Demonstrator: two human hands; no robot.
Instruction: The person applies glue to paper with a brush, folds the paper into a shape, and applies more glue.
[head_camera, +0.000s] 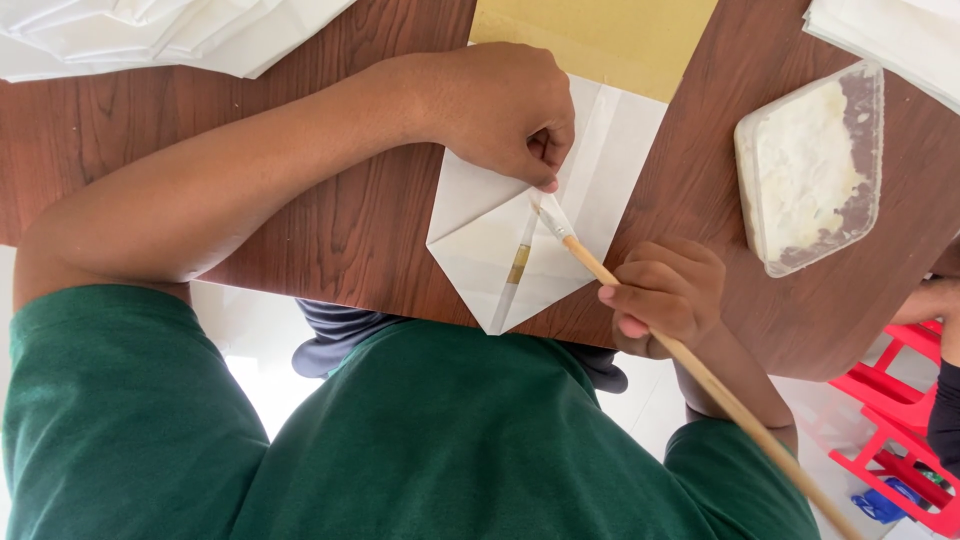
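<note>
In the head view the left hand (500, 110) presses its closed fingers on the folded white paper (520, 235) at the desk (330, 220) edge, while the right hand (665, 295), fingers curled shut around a wooden brush (640, 310), should keep paste thin along the flap's crease

Folded paper (500, 250) on table (340, 220); tub (810, 165) right.
</note>
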